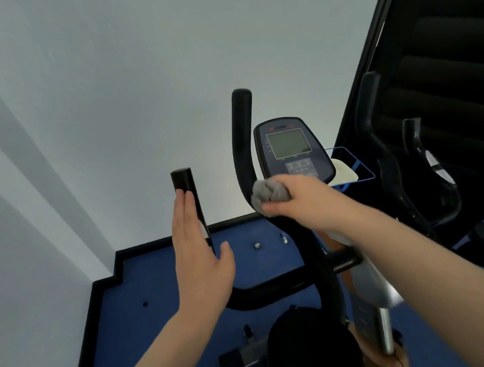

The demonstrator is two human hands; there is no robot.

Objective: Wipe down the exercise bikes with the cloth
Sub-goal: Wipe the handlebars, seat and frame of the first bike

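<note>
A black exercise bike fills the middle of the view, with a tall curved handlebar (241,133), a shorter left handle (184,183) and a console with a grey screen (289,143). My right hand (299,197) grips a bunched grey cloth (267,193) and presses it against the curved handlebar just below the console. My left hand (199,249) is flat with straight fingers, held against the left handle's inner side, thumb spread out. The bike's black saddle (311,344) is at the bottom.
A white wall stands close behind the bike, with a black skirting (106,280) along the blue floor (162,286). A second black bike (395,160) stands to the right before a dark window. A clear blue-edged tray (354,167) sits beside the console.
</note>
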